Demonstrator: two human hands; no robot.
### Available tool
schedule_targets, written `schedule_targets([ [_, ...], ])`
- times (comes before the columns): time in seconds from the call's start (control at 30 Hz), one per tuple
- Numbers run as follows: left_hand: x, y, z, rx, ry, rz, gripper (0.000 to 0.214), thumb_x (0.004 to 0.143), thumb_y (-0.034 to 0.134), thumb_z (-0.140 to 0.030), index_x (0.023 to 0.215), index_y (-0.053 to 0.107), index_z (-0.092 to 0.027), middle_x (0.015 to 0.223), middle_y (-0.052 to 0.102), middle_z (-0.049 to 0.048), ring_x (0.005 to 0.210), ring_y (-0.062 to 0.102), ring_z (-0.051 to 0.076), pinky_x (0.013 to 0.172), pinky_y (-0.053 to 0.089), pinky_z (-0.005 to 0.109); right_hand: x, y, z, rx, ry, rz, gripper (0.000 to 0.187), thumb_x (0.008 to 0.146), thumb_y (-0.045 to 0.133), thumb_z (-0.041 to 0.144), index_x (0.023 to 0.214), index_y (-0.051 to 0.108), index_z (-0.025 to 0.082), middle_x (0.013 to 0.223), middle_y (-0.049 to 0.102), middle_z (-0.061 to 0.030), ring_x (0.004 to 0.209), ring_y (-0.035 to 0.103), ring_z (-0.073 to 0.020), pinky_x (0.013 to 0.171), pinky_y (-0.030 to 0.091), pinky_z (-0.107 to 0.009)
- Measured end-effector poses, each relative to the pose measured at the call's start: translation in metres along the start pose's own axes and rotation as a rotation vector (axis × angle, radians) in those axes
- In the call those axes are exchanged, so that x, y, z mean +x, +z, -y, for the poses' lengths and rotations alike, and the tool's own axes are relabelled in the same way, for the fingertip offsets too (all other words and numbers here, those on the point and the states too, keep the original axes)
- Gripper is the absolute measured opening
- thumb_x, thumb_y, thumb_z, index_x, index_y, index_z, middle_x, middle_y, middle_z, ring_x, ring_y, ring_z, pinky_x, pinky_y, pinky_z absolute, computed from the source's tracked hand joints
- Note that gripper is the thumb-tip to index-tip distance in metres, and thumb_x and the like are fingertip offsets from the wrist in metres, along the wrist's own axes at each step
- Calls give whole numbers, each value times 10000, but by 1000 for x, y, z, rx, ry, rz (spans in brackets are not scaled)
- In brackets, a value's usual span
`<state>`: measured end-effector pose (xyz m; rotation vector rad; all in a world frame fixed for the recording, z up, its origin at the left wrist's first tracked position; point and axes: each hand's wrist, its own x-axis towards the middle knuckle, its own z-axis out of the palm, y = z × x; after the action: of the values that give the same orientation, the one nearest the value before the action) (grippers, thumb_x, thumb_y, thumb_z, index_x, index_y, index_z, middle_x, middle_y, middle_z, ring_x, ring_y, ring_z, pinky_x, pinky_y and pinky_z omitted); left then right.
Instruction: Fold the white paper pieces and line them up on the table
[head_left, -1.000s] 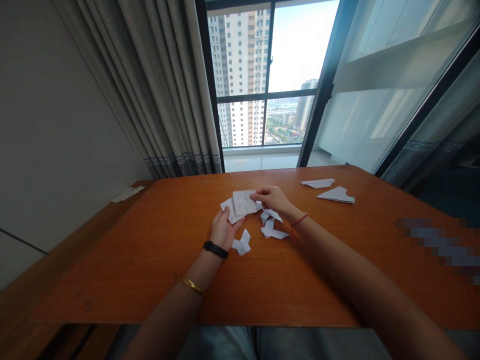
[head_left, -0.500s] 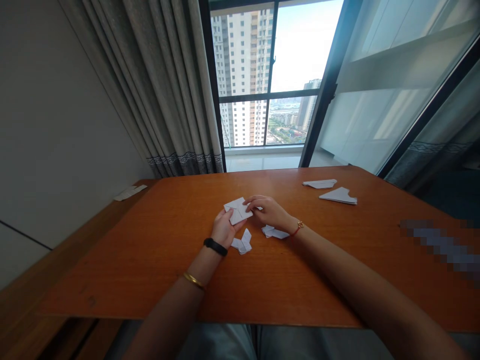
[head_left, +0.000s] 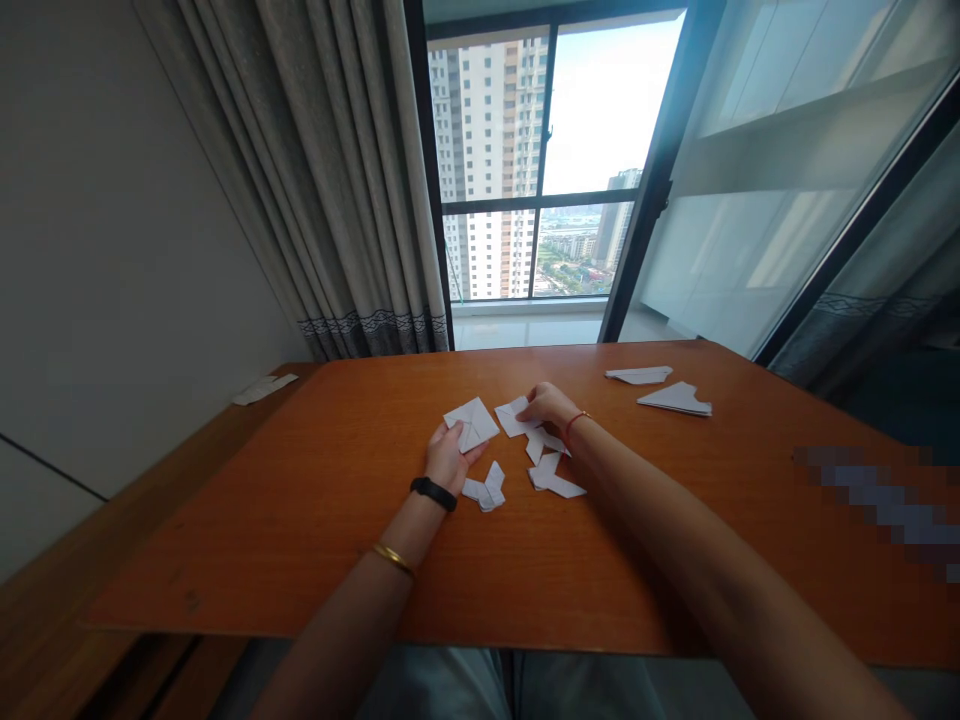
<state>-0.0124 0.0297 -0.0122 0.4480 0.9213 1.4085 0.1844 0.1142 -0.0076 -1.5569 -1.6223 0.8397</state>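
Mid-frame, my left hand (head_left: 445, 460) holds a seemingly finished square (head_left: 478, 422), my right hand (head_left: 553, 405) folded paper (head_left: 511, 419), creased pieces (head_left: 555, 482) loose below.

Both forearms bare, angled in from the near side, converging toward the middle. Left forearm (head_left: 360, 610) runs from near left to far right; left wrist (head_left: 435, 494) roughly in line with it. Left hand (head_left: 448, 455): palm up, thumb (head_left: 454, 431) on top, fingers (head_left: 478, 452) underneath and reaching right, light grip. Right forearm (head_left: 682, 550) is the longer visible span, diagonal from near right to far left. Right hand (head_left: 549, 403): back up, fingers curled left and down, pinch grip; exact fingertip contact too small to read. Hands apart, right one a bit farther out. Thighs (head_left: 442, 685) partly visible, near edge.
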Motion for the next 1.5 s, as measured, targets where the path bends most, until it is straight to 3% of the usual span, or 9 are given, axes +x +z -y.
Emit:
schedule_targets([
  [0.13,-4,2,2,41,-18,89,129,834,569,-143,957,578,-181,984,677,75,875,665,197,799,553,463,-21,-35,13,114,8,-52,376,591,764,436,595,491,177,503,456,53,463,413,-73,447,303,-213],
  [0.27,-13,7,5,115,-55,201,158,841,548,-147,992,583,-179,998,677,89,846,675,198,744,578,429,-66,-56,33,496,-81,149,366,650,726,485,727,555,171,547,463,59,472,405,-63,451,308,-203],
  [0.37,-24,12,9,185,-85,314,201,820,575,-147,1018,594,-172,1004,682,106,826,684,212,714,587,403,-95,-44,36,569,-83,213,372,627,753,461,761,584,158,564,503,52,458,411,-59,435,296,-203],
  [0.6,-39,18,13,140,-180,360,236,893,513,-279,1090,576,-164,1064,677,146,914,677,265,760,570,458,-105,-1,10,561,-39,-10,344,636,733,441,765,570,167,543,520,55,441,445,-82,412,334,-216],
  [0.8,-40,18,16,121,-127,304,203,898,529,-281,1055,583,-164,1083,674,131,975,659,256,821,550,459,-107,-1,7,503,-59,-16,295,672,707,423,771,579,176,596,561,33,438,471,-87,404,362,-217],
  [0.97,-43,17,16,162,-121,378,260,880,565,-343,1072,585,-170,1081,671,130,977,654,251,823,550,440,-109,1,7,480,-47,-28,317,674,693,452,785,576,178,610,556,27,440,472,-94,400,369,-224],
  [1.13,-40,16,22,193,-22,412,269,796,665,-216,1052,593,-181,1091,672,95,991,642,238,869,523,394,-110,5,7,418,-67,-55,384,700,666,452,952,552,186,773,559,18,501,481,-85,446,390,-223],
  [1.37,-36,15,29,174,84,420,261,790,662,-214,1037,595,-169,1065,676,74,1013,621,208,915,466,310,-128,10,20,144,-205,-53,237,887,429,407,808,517,202,749,574,-5,672,516,-141,609,405,-251],
  [1.5,-35,15,30,190,130,408,256,796,656,-232,1037,588,-176,1076,673,71,1018,616,206,911,459,297,-129,16,24,190,-236,-52,225,869,469,417,868,548,206,813,597,-12,721,535,-143,642,417,-246],
])
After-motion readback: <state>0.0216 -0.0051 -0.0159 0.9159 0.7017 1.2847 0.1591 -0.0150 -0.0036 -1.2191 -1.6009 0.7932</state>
